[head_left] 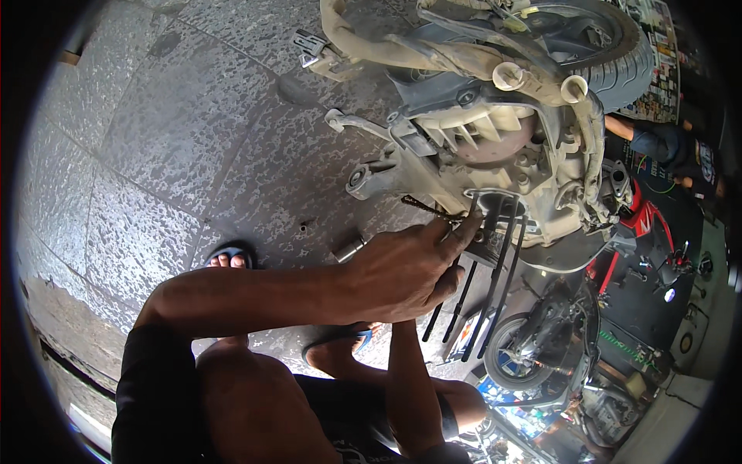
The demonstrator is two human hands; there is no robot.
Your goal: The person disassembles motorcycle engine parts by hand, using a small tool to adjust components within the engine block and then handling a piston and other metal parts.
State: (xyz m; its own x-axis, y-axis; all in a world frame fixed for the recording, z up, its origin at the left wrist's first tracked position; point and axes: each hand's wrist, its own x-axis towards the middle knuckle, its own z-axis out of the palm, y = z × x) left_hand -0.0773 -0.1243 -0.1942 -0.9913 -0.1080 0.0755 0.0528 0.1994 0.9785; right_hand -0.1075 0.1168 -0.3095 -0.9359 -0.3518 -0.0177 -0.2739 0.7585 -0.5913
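Observation:
My left hand [402,271] reaches across to the opened engine [502,147] and is closed, its index finger and thumb at the piston [485,249]. The piston sits outside the crankcase opening, among several long dark studs [495,286] that point down toward me. A thin timing chain [423,206] comes out beside the fingers. My right forearm [410,387] rises from the lower edge; the right hand is hidden behind the left, so its fingers do not show. A shiny metal cylinder [349,249] stands or lies just left of my left hand.
A wheel with a black tyre [626,73] and a dusty frame tube [371,46] are at the top. Another person's arm [618,127] shows at the right. A partly dismantled motorbike [533,352] stands lower right. My sandalled foot [229,255] rests on the tiled floor [154,155].

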